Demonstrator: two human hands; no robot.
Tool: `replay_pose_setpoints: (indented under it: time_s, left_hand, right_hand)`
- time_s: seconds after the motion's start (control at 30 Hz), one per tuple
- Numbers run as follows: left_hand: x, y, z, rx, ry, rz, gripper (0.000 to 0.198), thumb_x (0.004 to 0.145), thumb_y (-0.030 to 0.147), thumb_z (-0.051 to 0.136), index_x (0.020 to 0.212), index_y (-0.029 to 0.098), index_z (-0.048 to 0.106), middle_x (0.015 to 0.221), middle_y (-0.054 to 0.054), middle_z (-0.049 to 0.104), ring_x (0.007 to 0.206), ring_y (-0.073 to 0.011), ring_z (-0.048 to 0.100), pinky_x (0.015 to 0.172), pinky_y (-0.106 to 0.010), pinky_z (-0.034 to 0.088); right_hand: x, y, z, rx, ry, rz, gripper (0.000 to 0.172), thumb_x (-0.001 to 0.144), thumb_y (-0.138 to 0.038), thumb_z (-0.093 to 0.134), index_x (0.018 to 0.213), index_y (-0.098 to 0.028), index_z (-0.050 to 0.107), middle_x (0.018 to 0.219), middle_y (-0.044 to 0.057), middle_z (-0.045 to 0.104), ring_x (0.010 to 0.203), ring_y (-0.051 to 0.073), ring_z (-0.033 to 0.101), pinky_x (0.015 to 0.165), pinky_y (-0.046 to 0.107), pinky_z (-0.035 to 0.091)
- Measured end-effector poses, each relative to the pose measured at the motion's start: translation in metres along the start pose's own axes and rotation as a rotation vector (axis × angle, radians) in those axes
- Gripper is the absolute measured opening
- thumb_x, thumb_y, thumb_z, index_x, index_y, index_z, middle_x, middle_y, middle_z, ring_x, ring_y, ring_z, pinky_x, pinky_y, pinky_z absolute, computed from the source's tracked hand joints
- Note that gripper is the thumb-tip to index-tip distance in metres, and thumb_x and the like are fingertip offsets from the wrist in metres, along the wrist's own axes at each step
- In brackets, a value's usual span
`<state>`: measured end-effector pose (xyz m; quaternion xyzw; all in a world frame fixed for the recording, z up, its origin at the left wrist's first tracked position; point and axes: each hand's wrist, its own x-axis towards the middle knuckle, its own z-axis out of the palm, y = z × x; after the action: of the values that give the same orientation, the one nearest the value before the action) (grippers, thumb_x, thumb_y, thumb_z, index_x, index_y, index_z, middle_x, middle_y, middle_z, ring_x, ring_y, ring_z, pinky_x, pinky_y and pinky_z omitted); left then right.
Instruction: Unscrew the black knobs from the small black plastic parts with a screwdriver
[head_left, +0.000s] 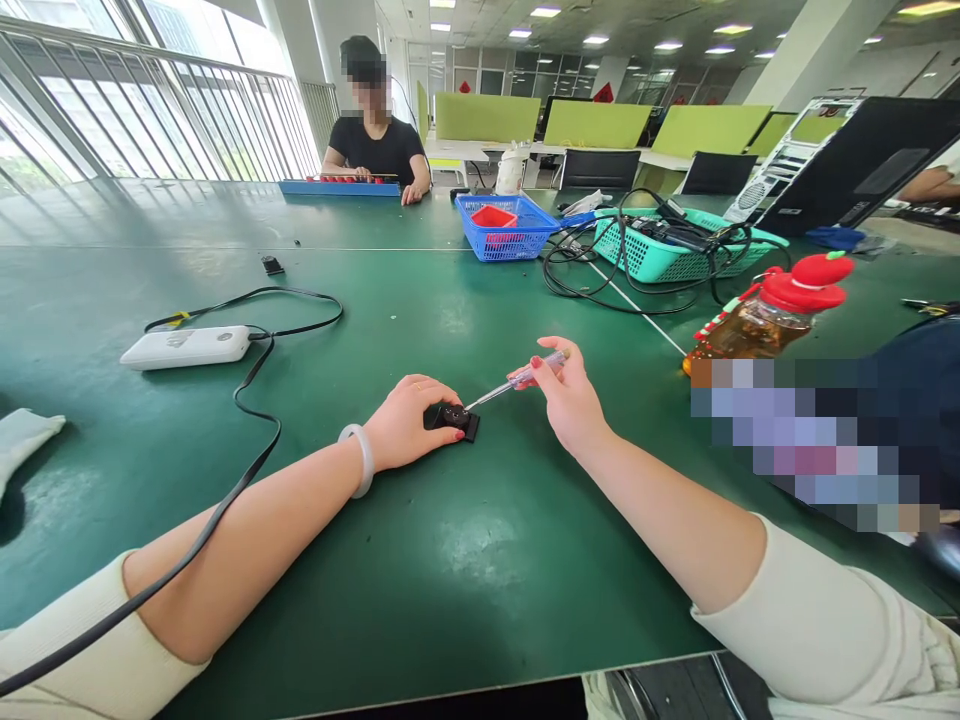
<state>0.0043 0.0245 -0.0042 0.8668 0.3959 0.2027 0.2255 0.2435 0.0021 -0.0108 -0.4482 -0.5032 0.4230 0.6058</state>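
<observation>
My left hand (409,420) is closed around a small black part with a round top (456,417), holding it down on the green table (465,580). Its thumb and fingers grip the part from both sides. In my right hand (570,400) is a screwdriver (536,372) with a clear handle, pinched between thumb and fingers. The thin shaft slants down to the left, and its tip meets the top of the black part. What exactly the tip sits in is too small to tell.
A white power bank (187,347) with a black cable (259,440) lies left, the cable crossing over my left arm. Farther back are a small black piece (272,265), a blue basket (510,245) and a teal basket (652,262) of cables. A bottle (780,310) stands right; a person (379,145) sits opposite.
</observation>
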Motion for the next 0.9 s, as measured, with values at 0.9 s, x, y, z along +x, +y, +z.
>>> replay_pose_setpoints:
  time_s: [0.9]
  left_hand:
    - [-0.0003, 0.0007, 0.0006, 0.024, -0.022, -0.007, 0.035, 0.077, 0.046, 0.069, 0.104, 0.024, 0.067, 0.116, -0.006, 0.071, 0.125, -0.0321, 0.05, 0.11, -0.052, 0.039]
  right_hand:
    - [-0.0046, 0.0018, 0.003, 0.239, -0.086, 0.146, 0.039, 0.073, -0.052, 0.078, 0.088, -0.027, 0.052, 0.082, -0.002, 0.076, 0.085, 0.019, 0.073, 0.1, 0.046, 0.05]
